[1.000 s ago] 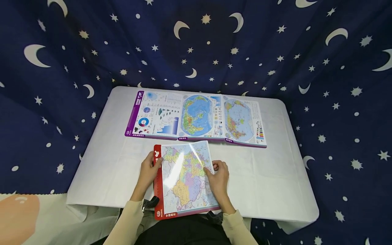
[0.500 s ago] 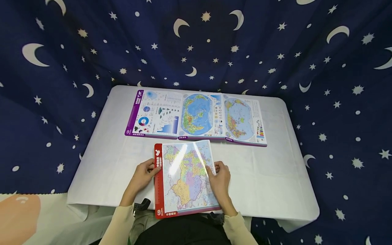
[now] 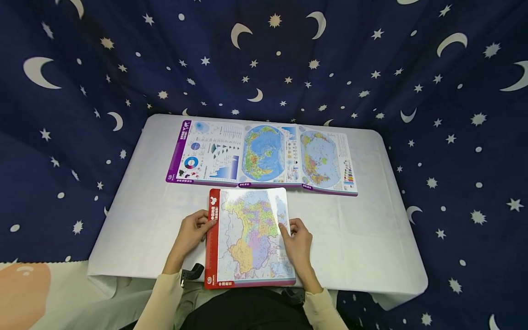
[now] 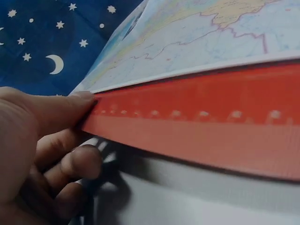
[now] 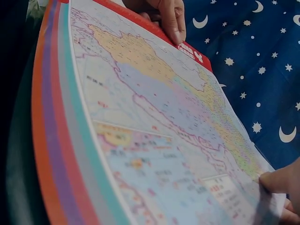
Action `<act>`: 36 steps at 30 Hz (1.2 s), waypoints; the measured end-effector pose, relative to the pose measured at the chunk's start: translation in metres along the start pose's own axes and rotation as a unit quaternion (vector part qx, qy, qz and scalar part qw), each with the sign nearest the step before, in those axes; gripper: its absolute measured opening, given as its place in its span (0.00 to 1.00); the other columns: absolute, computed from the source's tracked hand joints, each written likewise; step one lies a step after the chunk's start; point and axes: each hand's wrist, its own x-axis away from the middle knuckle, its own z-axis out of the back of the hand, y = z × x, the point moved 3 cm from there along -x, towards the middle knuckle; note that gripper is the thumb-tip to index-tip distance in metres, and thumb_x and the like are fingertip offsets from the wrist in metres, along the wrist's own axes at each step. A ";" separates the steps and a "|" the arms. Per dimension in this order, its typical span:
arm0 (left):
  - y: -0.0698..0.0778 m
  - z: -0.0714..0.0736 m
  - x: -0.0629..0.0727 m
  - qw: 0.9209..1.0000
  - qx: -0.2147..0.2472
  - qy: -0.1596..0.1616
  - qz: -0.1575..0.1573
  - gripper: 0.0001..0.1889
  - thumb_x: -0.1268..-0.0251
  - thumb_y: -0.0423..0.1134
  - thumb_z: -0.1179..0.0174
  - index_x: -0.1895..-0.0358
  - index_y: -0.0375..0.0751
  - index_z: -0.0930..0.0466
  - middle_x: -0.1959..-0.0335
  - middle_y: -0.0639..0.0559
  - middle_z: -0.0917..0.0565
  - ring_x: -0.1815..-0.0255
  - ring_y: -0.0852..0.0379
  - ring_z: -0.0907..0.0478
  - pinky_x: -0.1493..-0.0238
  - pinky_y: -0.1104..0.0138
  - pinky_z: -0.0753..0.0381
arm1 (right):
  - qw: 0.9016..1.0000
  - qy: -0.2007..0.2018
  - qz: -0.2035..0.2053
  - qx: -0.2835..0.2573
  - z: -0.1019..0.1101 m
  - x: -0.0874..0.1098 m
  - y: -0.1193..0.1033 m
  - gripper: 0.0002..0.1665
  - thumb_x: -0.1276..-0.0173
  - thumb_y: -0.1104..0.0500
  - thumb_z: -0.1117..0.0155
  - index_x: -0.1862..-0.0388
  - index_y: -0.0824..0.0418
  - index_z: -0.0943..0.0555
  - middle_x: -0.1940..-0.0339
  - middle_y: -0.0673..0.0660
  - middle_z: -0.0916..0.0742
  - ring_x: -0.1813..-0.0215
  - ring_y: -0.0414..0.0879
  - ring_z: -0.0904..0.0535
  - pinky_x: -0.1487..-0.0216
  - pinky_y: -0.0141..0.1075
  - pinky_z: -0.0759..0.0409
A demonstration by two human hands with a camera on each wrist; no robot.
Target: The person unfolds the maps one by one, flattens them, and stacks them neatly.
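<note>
A folded map (image 3: 249,243) with a red strip down its left side lies between my hands at the near table edge. It shows a coloured country map under a glossy surface. My left hand (image 3: 190,234) pinches the red strip, thumb on top and fingers underneath. In the left wrist view the thumb presses the red border (image 4: 197,108), and the other fingers curl below. On the opposite side my right hand (image 3: 299,245) pinches the map's edge, thumb on its face. The right wrist view shows coloured layered edges (image 5: 58,140) along the map's lower side.
Behind the folded map, a purple-edged world map (image 3: 264,153) lies unfolded in three panels. Both are over a white-covered table (image 3: 363,256). A dark blue curtain (image 3: 280,55) with moons and stars surrounds the back and sides.
The folded map has turned slightly and sits straighter, and the glare on it has shifted and faded. My left hand has moved outward a little along the red strip, keeping its pinch.
</note>
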 end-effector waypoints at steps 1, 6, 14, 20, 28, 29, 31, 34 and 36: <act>-0.001 0.000 0.000 1.000 0.014 -0.003 0.007 0.11 0.26 0.41 0.32 0.52 0.37 0.17 0.78 0.48 0.15 0.88 0.61 0.31 0.85 0.69 0.32 | 1.000 0.001 -0.002 0.000 0.000 0.000 0.001 0.12 0.33 0.55 0.22 0.62 0.60 0.16 0.77 0.48 0.12 0.75 0.40 0.25 0.68 0.30 0.31; -0.004 0.000 0.003 0.997 0.065 -0.024 0.044 0.14 0.25 0.44 0.33 0.50 0.35 0.16 0.79 0.46 0.17 0.90 0.57 0.31 0.87 0.66 0.33 | 1.000 0.018 -0.014 -0.009 0.000 0.000 0.004 0.11 0.31 0.55 0.23 0.60 0.60 0.15 0.76 0.49 0.11 0.73 0.41 0.23 0.64 0.30 0.29; -0.002 -0.004 0.005 0.995 0.078 -0.044 0.033 0.12 0.24 0.39 0.34 0.56 0.30 0.17 0.81 0.39 0.17 0.90 0.49 0.24 0.86 0.64 0.28 | 0.999 0.043 -0.025 -0.023 0.001 0.001 0.004 0.11 0.32 0.56 0.23 0.60 0.62 0.15 0.78 0.51 0.11 0.72 0.42 0.22 0.63 0.30 0.29; -0.002 -0.011 0.002 0.997 0.067 0.024 0.029 0.09 0.24 0.35 0.35 0.59 0.28 0.17 0.77 0.34 0.16 0.93 0.55 0.31 0.90 0.69 0.33 | 0.999 0.012 -0.016 -0.029 0.005 -0.003 0.006 0.12 0.30 0.53 0.25 0.66 0.59 0.15 0.80 0.49 0.13 0.77 0.41 0.24 0.70 0.28 0.30; -0.001 -0.014 0.000 0.997 0.063 0.039 0.013 0.11 0.26 0.38 0.33 0.61 0.31 0.16 0.79 0.39 0.16 0.94 0.64 0.34 0.90 0.70 0.35 | 0.999 -0.028 0.018 -0.037 0.015 -0.011 0.016 0.14 0.28 0.49 0.26 0.71 0.55 0.14 0.81 0.48 0.13 0.82 0.40 0.24 0.79 0.27 0.32; -0.002 -0.014 0.000 0.997 0.063 0.043 0.012 0.11 0.26 0.39 0.32 0.61 0.31 0.15 0.79 0.39 0.15 0.94 0.64 0.34 0.91 0.70 0.34 | 0.999 -0.031 0.021 -0.039 0.016 -0.012 0.017 0.14 0.28 0.49 0.26 0.71 0.55 0.14 0.81 0.48 0.13 0.82 0.40 0.24 0.79 0.27 0.32; -0.002 -0.015 0.001 0.997 0.061 0.048 0.008 0.11 0.26 0.39 0.32 0.62 0.32 0.15 0.78 0.41 0.15 0.94 0.63 0.33 0.91 0.69 0.32 | 0.998 -0.034 0.024 -0.044 0.016 -0.011 0.018 0.14 0.28 0.48 0.26 0.70 0.55 0.14 0.81 0.47 0.13 0.83 0.40 0.24 0.80 0.28 0.32; -0.002 -0.015 0.001 0.997 0.061 0.055 -0.002 0.11 0.26 0.40 0.32 0.61 0.33 0.15 0.76 0.41 0.13 0.91 0.63 0.30 0.89 0.68 0.30 | 0.998 -0.035 0.024 -0.050 0.016 -0.011 0.021 0.14 0.29 0.48 0.25 0.70 0.55 0.13 0.81 0.47 0.13 0.82 0.40 0.23 0.79 0.28 0.32; -0.002 -0.014 0.001 0.997 0.056 0.056 -0.011 0.11 0.26 0.40 0.32 0.60 0.33 0.14 0.74 0.40 0.12 0.88 0.62 0.26 0.86 0.69 0.28 | 0.997 -0.037 0.026 -0.057 0.016 -0.011 0.021 0.14 0.29 0.48 0.25 0.69 0.55 0.13 0.80 0.47 0.12 0.82 0.40 0.23 0.79 0.28 0.31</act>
